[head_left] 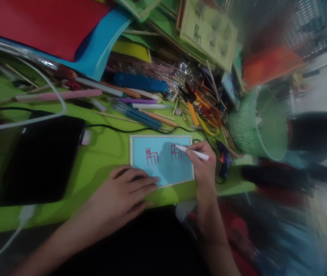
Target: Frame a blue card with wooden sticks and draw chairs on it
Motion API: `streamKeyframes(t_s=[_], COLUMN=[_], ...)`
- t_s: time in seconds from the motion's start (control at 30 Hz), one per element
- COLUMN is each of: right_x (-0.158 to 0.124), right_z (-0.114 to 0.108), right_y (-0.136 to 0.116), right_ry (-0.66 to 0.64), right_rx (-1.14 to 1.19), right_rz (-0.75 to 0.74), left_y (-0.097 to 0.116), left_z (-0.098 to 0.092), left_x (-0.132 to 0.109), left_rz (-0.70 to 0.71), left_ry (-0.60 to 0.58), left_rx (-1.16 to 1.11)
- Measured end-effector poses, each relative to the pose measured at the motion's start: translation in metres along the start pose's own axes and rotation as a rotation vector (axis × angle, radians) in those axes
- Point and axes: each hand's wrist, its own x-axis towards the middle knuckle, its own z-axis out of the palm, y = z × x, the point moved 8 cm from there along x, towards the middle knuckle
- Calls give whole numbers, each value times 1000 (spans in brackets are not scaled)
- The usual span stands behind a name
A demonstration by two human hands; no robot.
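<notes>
A light blue card (163,170) with a pale frame round its edge lies on the green table. Two chairs are drawn on it in red lines, one left of the middle and one to the right. My right hand (203,161) grips a white marker pen (193,151) with a red end, its tip at the top of the right-hand chair drawing. My left hand (127,188) lies with its fingers stretched out, the fingertips on the card's lower left part.
A black tablet (43,157) with a white cable sits to the left. Pens, sticks and orange-handled pliers (193,111) clutter the back. A green basket (257,122) stands at the right. A yellow card with chair drawings (208,32) leans behind.
</notes>
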Motion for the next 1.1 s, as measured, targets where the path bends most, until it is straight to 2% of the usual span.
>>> streamKeyframes(t_s=[0.37,0.6,1.1], right_x=[-4,-5,-5], right_z=[-2,1,2], right_y=[2,9,-1], right_ry=[-17,-56,-47], right_rx=[69,69,45], right_rz=[-10,-7,-15], left_y=[-3,-1,0], left_z=[3,3,-1], left_x=[-2,-2,1], left_rz=[-53,-24,-7], left_ry=[-14,-8,-1], left_rx=[-14,-11,1])
